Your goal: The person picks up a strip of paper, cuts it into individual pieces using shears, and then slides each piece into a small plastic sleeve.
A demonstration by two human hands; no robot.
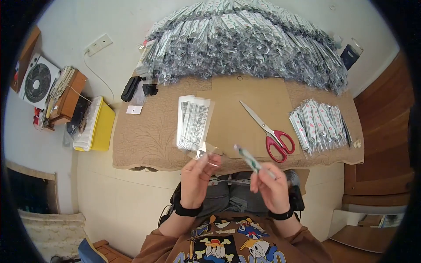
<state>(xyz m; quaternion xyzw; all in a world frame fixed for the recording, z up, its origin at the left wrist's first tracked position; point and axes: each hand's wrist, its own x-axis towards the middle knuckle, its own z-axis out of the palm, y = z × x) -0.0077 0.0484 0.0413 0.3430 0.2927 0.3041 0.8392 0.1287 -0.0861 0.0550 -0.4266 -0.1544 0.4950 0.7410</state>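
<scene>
My left hand (197,177) pinches a small clear plastic bag (209,151) just below a stack of clear bags with printed sheets (193,120). Between the fingers of my right hand (271,184) is a slim white packet with green marks (249,158), tilted up to the left. Red-handled scissors (274,140) lie with blades parted on the brown cardboard (228,114), beyond my right hand. To their right rests a group of white packets with red marks (318,125).
A long heap of wrapped packets (245,44) lines the table's (140,144) far side. A black case (130,89) and a small white card (134,109) lie at the left. A yellow bin (103,127) and a fan (38,82) stand further left.
</scene>
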